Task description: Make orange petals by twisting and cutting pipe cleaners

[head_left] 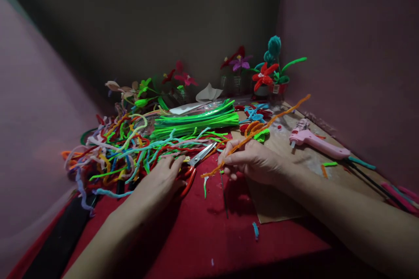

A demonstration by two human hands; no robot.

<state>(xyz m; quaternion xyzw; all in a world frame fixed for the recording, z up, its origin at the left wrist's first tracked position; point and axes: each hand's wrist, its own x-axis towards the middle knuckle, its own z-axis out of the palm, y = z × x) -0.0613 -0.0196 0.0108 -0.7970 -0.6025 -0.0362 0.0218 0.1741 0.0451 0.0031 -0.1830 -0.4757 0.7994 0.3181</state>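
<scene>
My right hand (250,161) pinches a long orange pipe cleaner (278,117) that slants up to the right above the table; a thin dark wire (223,192) hangs below the fingers. My left hand (160,181) lies over the red handles of a pair of scissors (196,161) on the red cloth (209,235), fingers curled on them. The scissor blades point up and right toward the orange pipe cleaner.
A tangled heap of coloured pipe cleaners (121,148) lies at left, a bundle of green ones (196,122) behind. A pink glue gun (316,141) rests on cardboard (278,209) at right. Finished pipe-cleaner flowers (265,74) stand in the corner. Walls close in on both sides.
</scene>
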